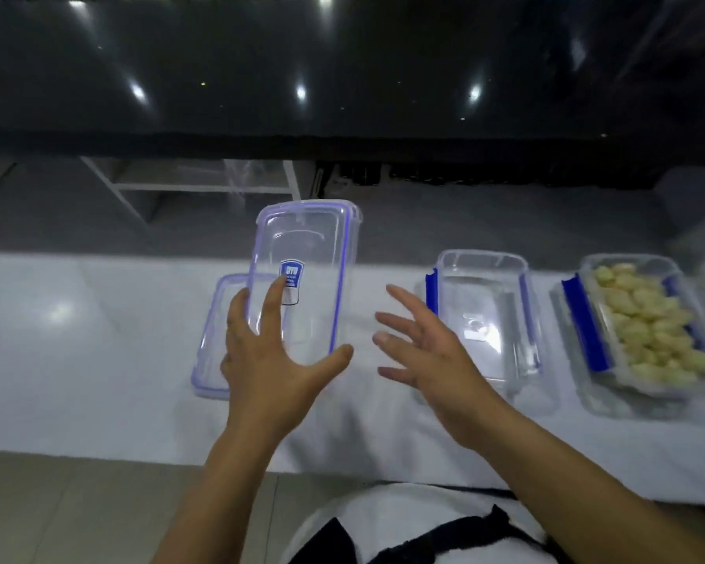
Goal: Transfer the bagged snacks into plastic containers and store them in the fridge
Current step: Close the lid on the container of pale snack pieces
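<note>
1. A flat lid (209, 360) lies on the white worktop (78, 339), partly under the one being lifted; leave it there for the next box.
2. The left hand (261, 360) holds the raised lid (306, 246), fingers spread against its face and thumb hooked at the near edge. That grip looks light, so it should firm up before carrying.
3. The right hand (428, 360) is open and apart from the lid, holding nothing. It should probably take the free long edge.
4. The empty container (481, 254) stands next, blue clips out.
5. The filled container (627, 260), far right, holds the snacks (648, 319). This is likely the lid's target: align the corners, press flat, then snap the clips.
</note>
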Demonstrator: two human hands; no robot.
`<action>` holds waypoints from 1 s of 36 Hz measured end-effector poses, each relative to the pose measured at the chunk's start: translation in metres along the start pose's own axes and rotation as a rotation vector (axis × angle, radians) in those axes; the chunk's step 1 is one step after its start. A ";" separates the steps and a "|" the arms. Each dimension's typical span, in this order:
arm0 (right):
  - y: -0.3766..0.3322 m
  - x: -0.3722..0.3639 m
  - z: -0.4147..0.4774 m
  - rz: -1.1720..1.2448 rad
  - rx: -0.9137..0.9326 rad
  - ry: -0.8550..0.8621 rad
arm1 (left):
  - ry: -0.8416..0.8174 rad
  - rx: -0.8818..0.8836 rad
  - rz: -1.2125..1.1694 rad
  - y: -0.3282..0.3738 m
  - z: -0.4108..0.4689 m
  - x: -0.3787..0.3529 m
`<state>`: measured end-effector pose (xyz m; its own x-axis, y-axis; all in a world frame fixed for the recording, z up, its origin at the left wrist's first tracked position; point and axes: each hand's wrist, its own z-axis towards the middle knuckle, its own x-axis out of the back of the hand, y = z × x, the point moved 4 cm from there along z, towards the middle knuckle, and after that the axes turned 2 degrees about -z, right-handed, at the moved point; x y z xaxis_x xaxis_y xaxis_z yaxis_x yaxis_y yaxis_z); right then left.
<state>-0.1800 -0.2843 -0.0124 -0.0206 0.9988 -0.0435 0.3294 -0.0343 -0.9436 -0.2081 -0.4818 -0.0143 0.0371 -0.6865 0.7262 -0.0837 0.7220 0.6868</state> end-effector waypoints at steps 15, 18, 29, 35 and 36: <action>-0.004 0.197 -0.071 0.162 0.134 0.583 | -0.675 -0.101 -0.484 0.149 -0.056 -0.152; 0.004 0.248 -0.089 0.079 0.177 0.714 | -0.745 -0.081 -0.497 0.173 -0.057 -0.182; 0.026 0.353 -0.089 -0.645 0.107 0.681 | -0.670 -0.043 -0.426 0.240 -0.085 -0.264; 0.041 0.382 -0.058 -0.861 -0.052 0.458 | -0.608 -0.102 -0.239 0.258 -0.087 -0.290; 0.045 0.385 -0.054 -0.882 -0.089 0.406 | -0.599 -0.122 -0.200 0.260 -0.089 -0.294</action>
<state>-0.1220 0.1003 -0.0540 0.0275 0.6009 0.7988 0.4225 0.7172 -0.5541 -0.1525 -0.0845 -0.0461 -0.5254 -0.7127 0.4648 -0.0177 0.5553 0.8315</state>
